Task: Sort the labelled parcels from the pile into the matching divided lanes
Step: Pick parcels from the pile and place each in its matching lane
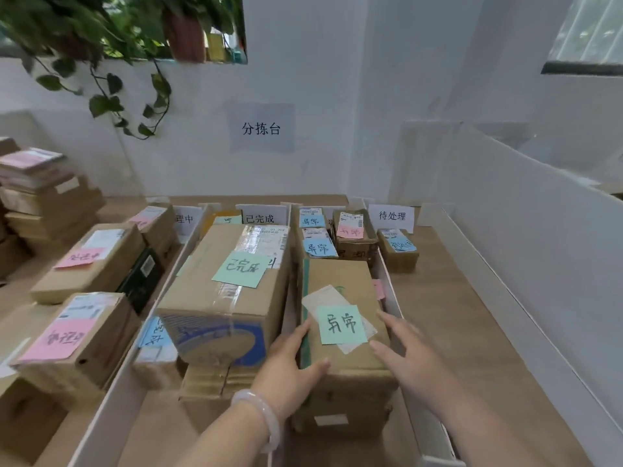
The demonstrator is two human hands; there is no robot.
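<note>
A brown cardboard parcel (340,288) with a green note reading 异常 lies in the third lane from the left, on top of another box. My left hand (290,362) rests against its near left corner, fingers spread. My right hand (408,355) touches its near right edge, fingers apart. Neither hand wraps around the parcel. Behind it in the same lane sit smaller boxes with blue notes (318,247) and one with a pink note (352,232). White dividers (391,291) separate the lanes.
A large box with a green 已完成 note (236,281) fills the lane to the left. Pink-labelled boxes (72,335) lie further left. A small box (397,249) stands under the 待处理 sign (391,215). A stack of parcels (40,197) stands far left.
</note>
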